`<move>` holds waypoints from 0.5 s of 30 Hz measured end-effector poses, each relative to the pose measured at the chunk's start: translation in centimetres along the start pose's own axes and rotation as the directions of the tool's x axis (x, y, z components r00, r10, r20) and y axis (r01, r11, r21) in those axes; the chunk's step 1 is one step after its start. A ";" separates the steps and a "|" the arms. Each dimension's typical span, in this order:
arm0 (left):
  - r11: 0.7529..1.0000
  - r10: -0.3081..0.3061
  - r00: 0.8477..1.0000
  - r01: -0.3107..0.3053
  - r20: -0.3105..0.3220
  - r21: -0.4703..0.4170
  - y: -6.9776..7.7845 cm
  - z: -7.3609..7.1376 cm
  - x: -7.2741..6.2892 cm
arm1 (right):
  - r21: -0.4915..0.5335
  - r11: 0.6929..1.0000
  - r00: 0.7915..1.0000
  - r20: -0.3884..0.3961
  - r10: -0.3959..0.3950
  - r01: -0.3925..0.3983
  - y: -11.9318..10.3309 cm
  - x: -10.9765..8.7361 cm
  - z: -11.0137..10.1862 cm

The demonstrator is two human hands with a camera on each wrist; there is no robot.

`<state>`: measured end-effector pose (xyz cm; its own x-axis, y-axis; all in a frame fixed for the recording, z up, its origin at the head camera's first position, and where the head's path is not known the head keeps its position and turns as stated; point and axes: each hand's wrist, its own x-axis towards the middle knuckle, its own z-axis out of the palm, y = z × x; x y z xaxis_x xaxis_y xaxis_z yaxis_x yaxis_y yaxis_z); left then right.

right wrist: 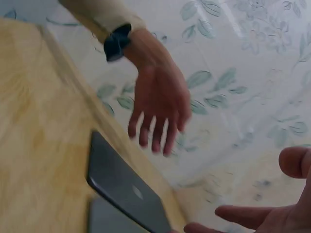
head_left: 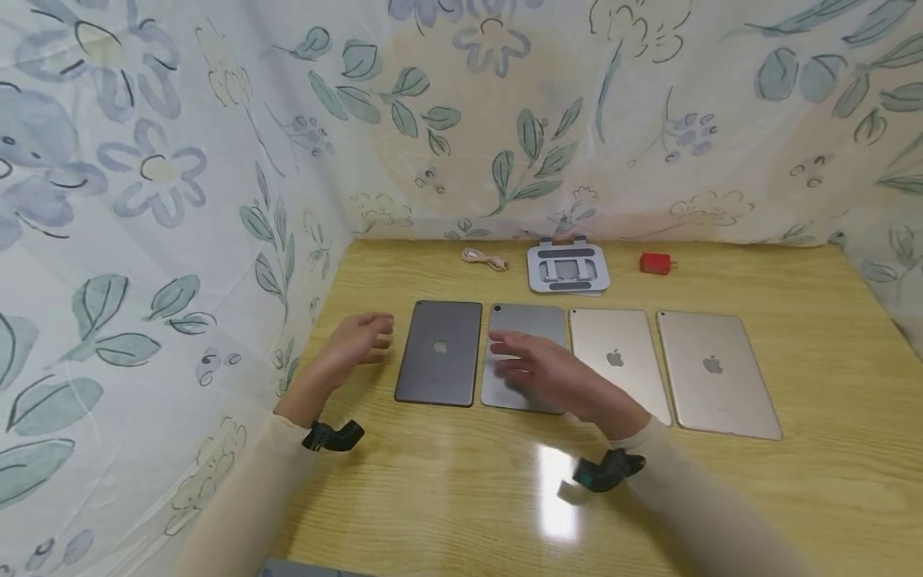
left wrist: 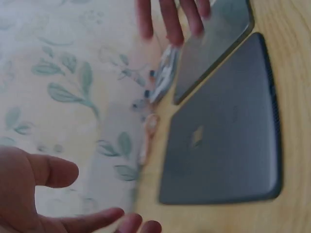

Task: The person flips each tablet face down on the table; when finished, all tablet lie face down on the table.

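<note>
Backs up in a row on the wooden table lie tablets: a dark grey tablet [head_left: 437, 373] at left, a lighter grey tablet [head_left: 532, 320], then a gold tablet [head_left: 629, 381] and another gold tablet [head_left: 721, 393] at right. My left hand [head_left: 353, 350] hovers left of the dark grey tablet, fingers loosely bent and holding nothing. Over the lighter grey tablet, my right hand [head_left: 554, 374] hangs with relaxed fingers and hides part of it. In the left wrist view, the left thumb [left wrist: 56, 171] stands apart from the fingers.
Behind the row are a pale coiled cable [head_left: 485, 259], a folded silver stand [head_left: 568, 272] and a red plug adapter [head_left: 655, 264]. Flowered cloth [head_left: 461, 184] hangs along the back and left table edges. A grey object [head_left: 303, 569] shows at the bottom edge.
</note>
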<state>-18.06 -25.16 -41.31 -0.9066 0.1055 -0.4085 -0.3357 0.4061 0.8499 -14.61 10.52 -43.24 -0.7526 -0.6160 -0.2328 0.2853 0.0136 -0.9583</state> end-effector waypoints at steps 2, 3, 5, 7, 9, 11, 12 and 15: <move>0.993 0.080 0.996 -0.076 -0.046 0.088 1.0 -0.8 -1.2 | -0.092 0.994 0.998 -0.026 -0.064 0.061 -1.0 -2.3 -1.8; 0.983 0.129 0.989 -0.118 -0.071 0.138 1.5 -1.4 -1.8 | -0.151 0.985 0.995 -0.043 -0.093 0.086 -1.8 -3.6 -2.8; 0.949 0.235 0.963 -0.198 -0.134 0.245 3.0 -2.6 -3.3 | -0.271 0.949 0.980 -0.069 -0.188 0.163 -3.3 -6.2 -4.8; 0.896 0.357 0.912 -0.272 -0.204 0.350 4.5 -3.8 -4.7 | -0.414 0.883 0.953 -0.103 -0.286 0.220 -4.9 -8.9 -6.7; 0.835 0.474 0.840 -0.334 -0.265 0.437 6.0 -4.8 -6.1 | -0.563 0.792 0.912 -0.152 -0.382 0.238 -6.6 -11.5 -8.5; 0.764 0.588 0.749 -0.390 -0.305 0.515 7.2 -5.6 -7.3 | -0.708 0.675 0.848 -0.213 -0.485 0.208 -8.2 -13.7 -10.2; 0.725 0.640 0.698 -0.411 -0.320 0.553 7.7 -6.0 -7.8 | -0.778 0.609 0.813 -0.249 -0.527 0.156 -8.9 -14.7 -10.9; 0.606 0.768 0.543 -0.443 -0.341 0.661 8.7 -6.8 -8.8 | -0.906 0.424 0.699 -0.316 -0.642 -0.020 -10.8 -17.4 -13.2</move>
<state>-14.71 -28.77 -28.05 -0.8368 0.0600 0.5443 0.3670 0.7991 0.4762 -12.41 31.48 -30.96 -0.8965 -0.1903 0.4000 -0.4013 0.7315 -0.5512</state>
